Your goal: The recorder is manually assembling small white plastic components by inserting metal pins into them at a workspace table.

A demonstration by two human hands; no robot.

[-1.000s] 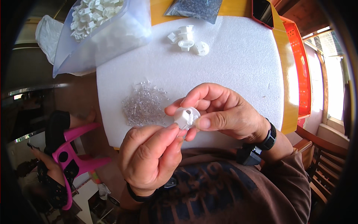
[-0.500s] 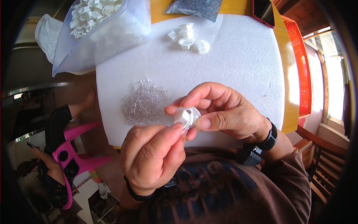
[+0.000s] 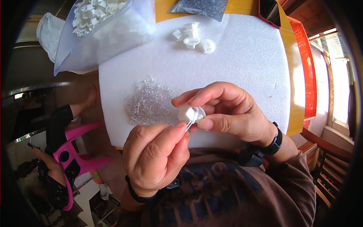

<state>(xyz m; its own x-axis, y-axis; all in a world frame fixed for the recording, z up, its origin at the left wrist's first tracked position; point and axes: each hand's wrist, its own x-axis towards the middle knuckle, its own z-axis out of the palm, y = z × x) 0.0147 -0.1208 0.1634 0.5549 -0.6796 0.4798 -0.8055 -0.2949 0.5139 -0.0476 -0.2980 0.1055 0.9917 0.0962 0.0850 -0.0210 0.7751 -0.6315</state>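
Clock positions are taken from the middle of the foam sheet.

The wooden table (image 3: pixel 296 123) carries a white foam sheet (image 3: pixel 245 56) over most of its top. A translucent bin (image 3: pixel 109 47), heaped with white plastic parts, sits at ten o'clock. A red basket (image 3: pixel 304 72) stands at three o'clock, beyond the sheet.

The left hand (image 3: pixel 153 157), at seven o'clock, pinches a slender two-legged piece between thumb and forefinger tips. The right hand (image 3: pixel 238 117), at four o'clock, grips a white part by its edge — thumb on the near side, fingers curled round behind. The pile of clear pieces (image 3: pixel 148 104) lies at eight o'clock, near the left hand; four loose white parts (image 3: pixel 192 42) rest at twelve.

Risks, in this inspector's judgement: the right hand's hold is on the tips only, so a sideways push could tilt the white part or slip it free. The legs appear thin; pressure off their line could bend or splay them. A low left wrist could also brush the pile and scatter it.

The white part is at six o'clock, held up between both hands. It looks clean and glossy — a blocky body joined to a rounded flange, tilted, no crack visible. The two-legged piece (image 3: pixel 190 125) shows as two fine, pale lines against it; whether its tip is seated cannot be told.
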